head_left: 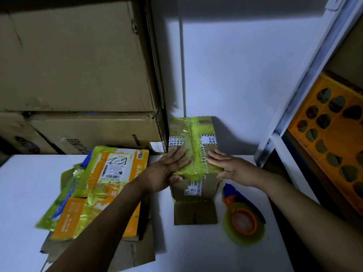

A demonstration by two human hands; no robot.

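A small cardboard box [193, 138] sealed with yellow-green tape stands on the white table [23, 185], one bottom flap lying open toward me. My left hand [167, 167] lies flat on the box's top, fingers straight, thumb on the near face. My right hand [229, 165] presses flat on the top from the right, thumb at the near edge. A tape dispenser [243, 218] with a yellow-green roll and a blue and orange handle lies on the table to the right of the box.
Flattened orange and yellow-green cartons [98, 189] lie in a pile at the left. Two large cardboard boxes [78, 75] are stacked behind them. A white shelf frame [298, 95] stands at the right, holding an orange box with leaf-shaped cut-outs [334, 134].
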